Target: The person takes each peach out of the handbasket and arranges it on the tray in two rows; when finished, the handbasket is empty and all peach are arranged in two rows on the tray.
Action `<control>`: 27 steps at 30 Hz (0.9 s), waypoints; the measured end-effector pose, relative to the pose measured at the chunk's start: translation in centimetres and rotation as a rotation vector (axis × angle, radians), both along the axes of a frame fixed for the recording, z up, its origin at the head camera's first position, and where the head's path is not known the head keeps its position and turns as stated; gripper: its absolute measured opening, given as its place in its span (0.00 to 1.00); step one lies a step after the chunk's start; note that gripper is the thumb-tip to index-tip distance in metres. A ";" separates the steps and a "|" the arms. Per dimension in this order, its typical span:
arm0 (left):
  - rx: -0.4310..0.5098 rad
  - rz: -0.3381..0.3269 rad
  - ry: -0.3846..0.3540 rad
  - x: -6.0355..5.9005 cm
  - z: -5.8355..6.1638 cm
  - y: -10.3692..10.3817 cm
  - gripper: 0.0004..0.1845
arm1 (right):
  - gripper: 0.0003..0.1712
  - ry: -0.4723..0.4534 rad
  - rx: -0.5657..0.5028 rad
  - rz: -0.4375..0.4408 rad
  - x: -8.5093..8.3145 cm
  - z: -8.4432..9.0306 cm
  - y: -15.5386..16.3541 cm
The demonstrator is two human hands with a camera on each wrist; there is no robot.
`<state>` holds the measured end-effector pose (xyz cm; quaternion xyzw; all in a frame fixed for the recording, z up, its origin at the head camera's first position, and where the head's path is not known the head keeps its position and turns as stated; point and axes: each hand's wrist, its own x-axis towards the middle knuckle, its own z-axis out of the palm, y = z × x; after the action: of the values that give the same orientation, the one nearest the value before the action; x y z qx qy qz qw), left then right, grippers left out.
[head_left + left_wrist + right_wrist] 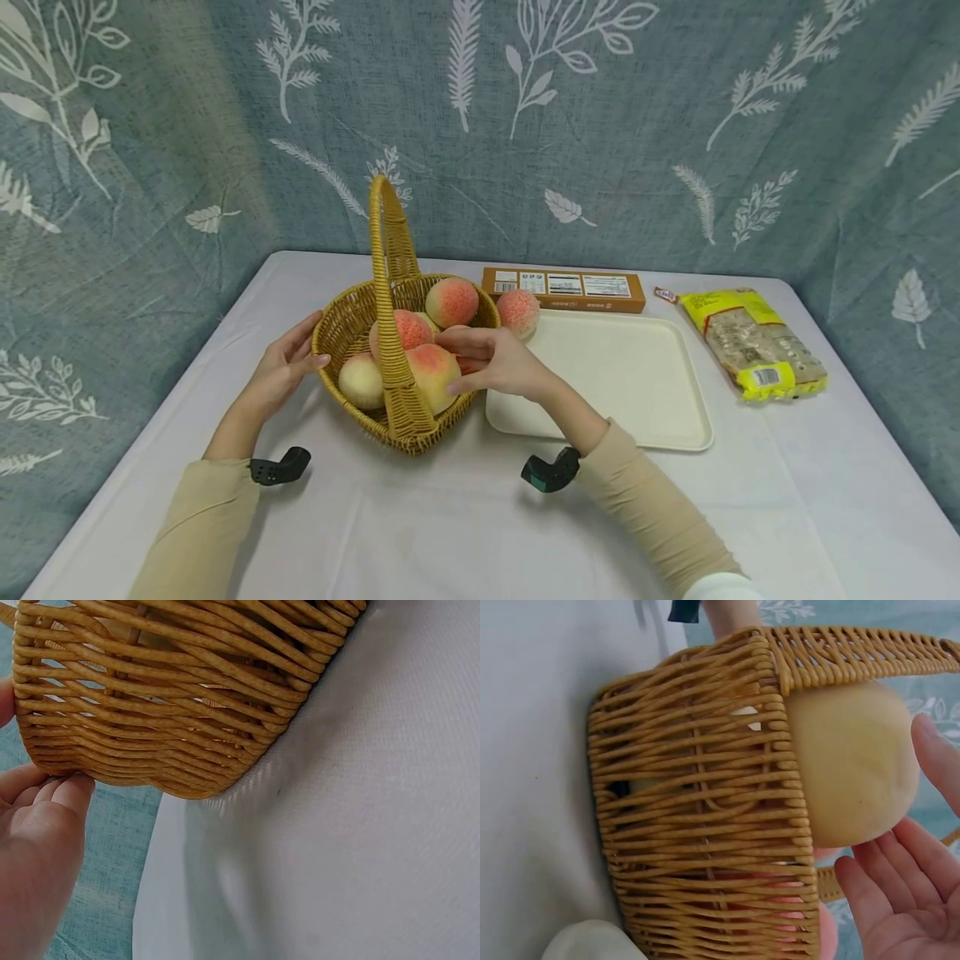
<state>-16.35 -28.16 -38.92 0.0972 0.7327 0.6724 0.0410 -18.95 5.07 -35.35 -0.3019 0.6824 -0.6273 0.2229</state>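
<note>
reaching into the basket (352, 329), our right hand (498, 364) has its fingers spread loosely around the front peach (433, 375), touching it but not squeezing it tight. our left hand (283, 369) rests flat against the basket's outer wall with straight fingers, holding nothing. the peach sits at the front of the basket, just beside the tall handle (390, 275), with more peaches (452, 302) piled behind it. one peach (518, 312) sits at the back corner of the cream tray (637, 383) right beside the basket. behind the tray lies a brown box (564, 288), and a yellow bag (753, 342) lies to the right on the white table (450, 517)
</note>
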 end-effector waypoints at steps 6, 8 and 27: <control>-0.003 -0.002 -0.004 0.0 0.0 0.0 0.40 | 0.38 0.005 0.006 0.003 0.0 -0.3 -0.7; -0.009 0.002 -0.008 0.0 0.0 -0.1 0.40 | 0.38 0.010 0.019 0.007 0.1 -0.3 -0.9; 0.005 -0.005 0.002 -0.2 -0.2 -0.1 0.40 | 0.45 0.082 0.062 0.056 0.2 -0.7 -1.3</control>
<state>-16.52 -28.30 -39.07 0.0998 0.7307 0.6741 0.0419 -18.75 3.74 -36.09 -0.3392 0.7014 -0.5865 0.2213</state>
